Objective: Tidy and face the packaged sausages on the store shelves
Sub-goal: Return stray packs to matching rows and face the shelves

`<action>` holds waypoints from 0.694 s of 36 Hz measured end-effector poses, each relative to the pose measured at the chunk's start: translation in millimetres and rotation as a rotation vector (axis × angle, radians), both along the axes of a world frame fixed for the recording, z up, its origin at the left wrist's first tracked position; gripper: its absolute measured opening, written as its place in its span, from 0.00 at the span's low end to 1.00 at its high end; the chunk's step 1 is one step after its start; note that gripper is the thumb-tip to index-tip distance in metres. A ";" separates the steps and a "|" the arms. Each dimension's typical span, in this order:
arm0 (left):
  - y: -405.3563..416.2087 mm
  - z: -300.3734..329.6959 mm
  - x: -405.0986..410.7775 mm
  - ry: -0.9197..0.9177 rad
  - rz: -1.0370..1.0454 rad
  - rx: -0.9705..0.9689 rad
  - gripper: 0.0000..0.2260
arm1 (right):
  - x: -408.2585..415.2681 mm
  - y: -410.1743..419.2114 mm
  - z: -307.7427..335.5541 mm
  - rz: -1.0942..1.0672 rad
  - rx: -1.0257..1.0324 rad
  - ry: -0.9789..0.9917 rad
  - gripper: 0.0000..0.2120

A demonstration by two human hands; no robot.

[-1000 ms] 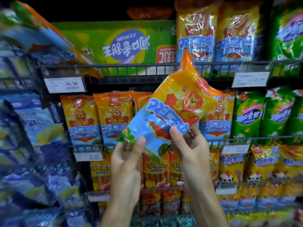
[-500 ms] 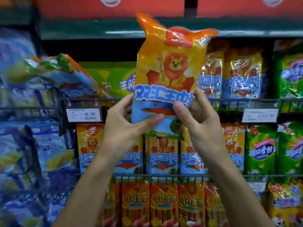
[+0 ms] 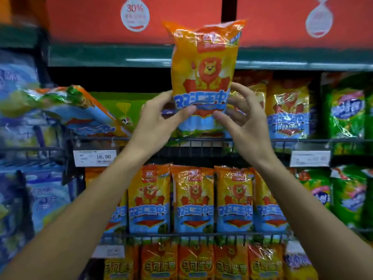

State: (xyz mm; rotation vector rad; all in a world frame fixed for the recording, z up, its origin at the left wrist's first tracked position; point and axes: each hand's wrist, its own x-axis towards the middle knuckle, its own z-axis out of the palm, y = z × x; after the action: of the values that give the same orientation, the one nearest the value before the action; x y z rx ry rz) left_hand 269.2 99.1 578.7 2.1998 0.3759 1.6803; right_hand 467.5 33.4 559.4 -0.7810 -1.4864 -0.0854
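Much of the left edge, from about 8 to 10 o'clock, is a blur of blue and white plastic packs [image 3: 22, 199] whose print cannot be read, and the white price tag [image 3: 310, 158] at 3 o'clock is too smeared to make out; the white price tag reading 16.90 [image 3: 95, 157] at 9 o'clock is legible. An orange and blue lion-printed plastic sausage pack [image 3: 203, 77] stands upright at the centre, reaching toward 12 o'clock, its lower edge hidden behind the dark wire front rail of the upper shelf [image 3: 201, 141], so whether it rests on the shelf cannot be told. That shelf also holds a tilted orange and blue pack lying over at 9 o'clock [image 3: 80, 114], a green carton [image 3: 129, 110] partly covered behind it, two upright glossy lion packs [image 3: 288, 110] at 2 o'clock and green plastic packs [image 3: 347, 112] at 3 o'clock. Below, at 6 o'clock, the middle wire shelf [image 3: 201, 235] carries a row of upright lion packs [image 3: 193, 201] facing front, with orange packs [image 3: 193, 263] under them cut off by the bottom edge. The left hand [image 3: 159, 120] grips the raised pack, thumb across its front and fingers curled round its left edge. The right hand [image 3: 244, 116] has fingers spread and loosely bent, thumb tip near the pack's front; whether it touches is unclear.
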 end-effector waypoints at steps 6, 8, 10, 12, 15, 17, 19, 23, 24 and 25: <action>8.6 3.4 8.9 -0.052 0.051 0.060 0.20 | 3.1 15.4 -4.2 0.009 -0.071 0.050 0.29; 10.3 4.3 9.5 -0.043 0.053 0.070 0.21 | 3.2 19.1 -5.8 0.009 -0.082 0.058 0.30; 12.2 5.1 8.5 -0.031 0.060 0.078 0.22 | 3.6 22.1 -6.8 0.002 -0.099 0.040 0.31; 14.8 5.0 5.4 -0.005 0.080 0.085 0.21 | 6.2 24.5 -8.0 -0.004 -0.131 0.006 0.30; 22.7 0.9 -0.3 0.109 0.145 0.063 0.19 | 12.3 25.1 -11.0 -0.073 -0.200 -0.140 0.25; 29.8 -3.1 -3.4 0.237 0.209 -0.016 0.13 | 13.6 23.9 -12.0 -0.157 -0.271 -0.252 0.24; 37.4 -7.7 -6.1 0.373 0.267 -0.079 0.07 | 12.3 23.3 -11.6 -0.314 -0.332 -0.394 0.28; 41.2 -10.5 -14.8 0.496 0.317 -0.069 0.12 | 7.4 22.5 -8.0 -0.425 -0.371 -0.485 0.24; 39.2 -9.6 -15.9 0.492 0.300 -0.072 0.12 | 7.0 21.8 -5.8 -0.413 -0.388 -0.476 0.23; 37.2 -8.6 -16.5 0.472 0.285 -0.073 0.12 | 6.8 21.3 -4.2 -0.396 -0.398 -0.462 0.22</action>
State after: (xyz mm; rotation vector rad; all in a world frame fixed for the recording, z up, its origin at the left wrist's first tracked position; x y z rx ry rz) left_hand 252.7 136.3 570.1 2.5682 0.8919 1.2221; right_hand 474.2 54.6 555.3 -1.4486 -1.7873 -0.2896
